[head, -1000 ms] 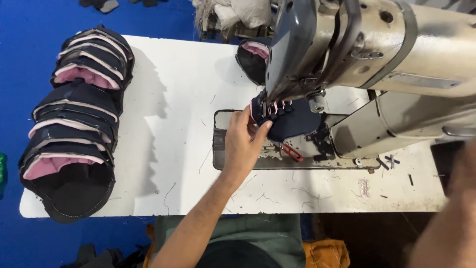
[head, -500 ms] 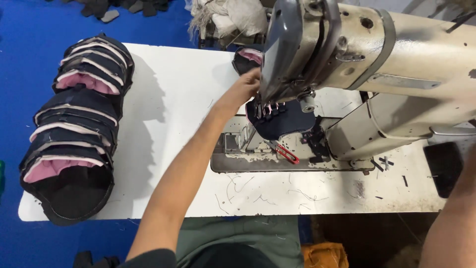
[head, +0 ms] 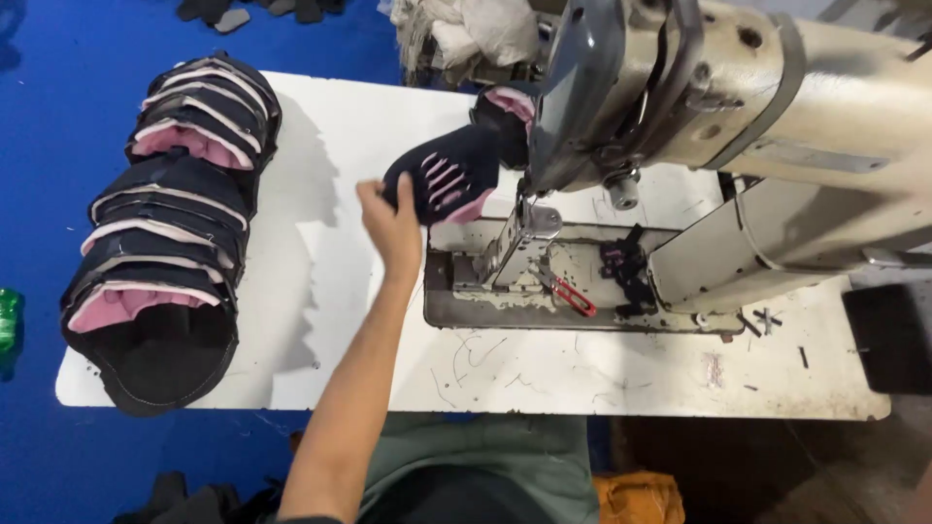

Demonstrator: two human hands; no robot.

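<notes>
Left hand (head: 390,221) grips 1 dark navy shoe upper (head: 445,178) w/ pink lining, lifted over the white table (head: 369,126) just left of the sewing machine (head: 738,107), stack of similar uppers (head: 165,233) far left; right hand not visible.

No pkgs, signs or screens in view. Poss. one small pale rectangular label patch (head: 715,370) on white table top (head: 602,374), front right, near the machine base; too small to confirm. Nothing else qualifies.
</notes>
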